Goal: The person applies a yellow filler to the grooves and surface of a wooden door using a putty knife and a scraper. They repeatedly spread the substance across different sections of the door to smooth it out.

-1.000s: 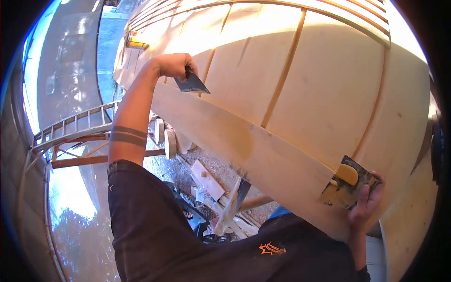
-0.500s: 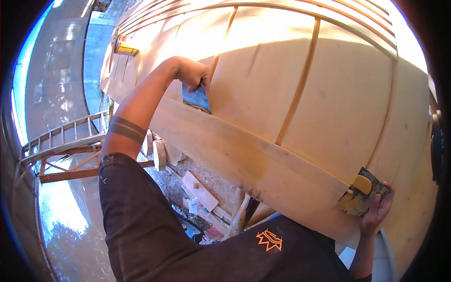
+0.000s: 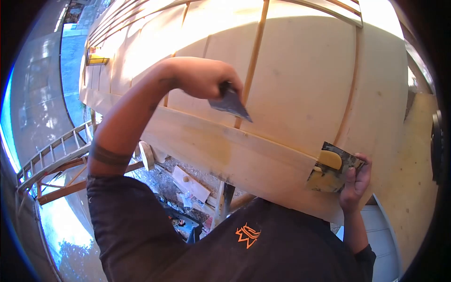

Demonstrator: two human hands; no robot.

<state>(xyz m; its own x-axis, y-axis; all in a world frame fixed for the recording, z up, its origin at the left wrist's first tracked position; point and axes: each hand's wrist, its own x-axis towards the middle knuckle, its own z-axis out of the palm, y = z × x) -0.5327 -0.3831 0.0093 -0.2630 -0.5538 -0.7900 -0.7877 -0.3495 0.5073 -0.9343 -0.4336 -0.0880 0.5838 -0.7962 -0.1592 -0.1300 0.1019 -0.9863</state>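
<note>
My left hand (image 3: pixel 209 77) is closed around a putty knife (image 3: pixel 230 104), its wide metal blade pointing down and right over the large wooden panel (image 3: pixel 300 70). The blade overlaps a brown strip on the panel, just above the seam with the long front board (image 3: pixel 188 136). At the right, my right hand (image 3: pixel 356 181) pinches the edge of a flat, stained metal plate (image 3: pixel 345 164). A thick lump of yellow putty (image 3: pixel 330 160) sits on the plate, with more smeared lower down. The plate overlaps the right part of the front board.
A yellow container (image 3: pixel 97 56) stands at the panel's far left end. At the left a wooden ladder (image 3: pixel 56 145) lies across a frame. Below the front board are scrap boards (image 3: pixel 190 183) and clutter. Slats (image 3: pixel 136 16) run along the panel's far side.
My left hand has moved right along the panel with the putty knife, and its blade has turned. The view has shifted, while my right hand still holds the plate over the board.
</note>
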